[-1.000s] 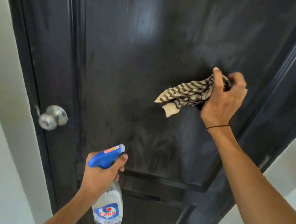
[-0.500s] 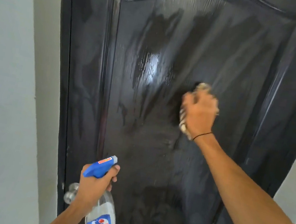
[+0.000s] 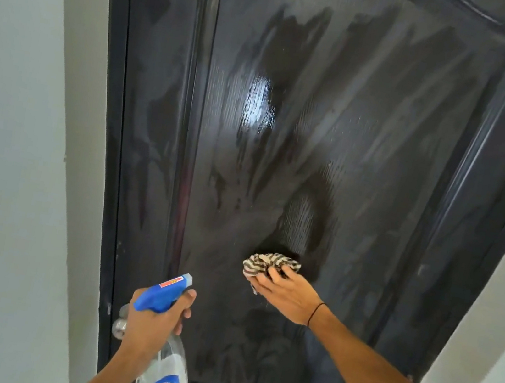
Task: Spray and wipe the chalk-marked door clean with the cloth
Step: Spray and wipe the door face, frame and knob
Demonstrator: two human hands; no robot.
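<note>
pressing the cloth [image 3: 269, 263] to the door [image 3: 384, 146], the right hand [image 3: 287, 293] curled its fingers into the bunch, cloth poking past the fingertips. left hand [image 3: 154, 320] clamped round the spray bottle [image 3: 164, 376].

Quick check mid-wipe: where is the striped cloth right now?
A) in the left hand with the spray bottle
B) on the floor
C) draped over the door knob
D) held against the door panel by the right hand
D: the right hand holds the bunched striped cloth against the door; the left hand grips only the spray bottle.
</note>
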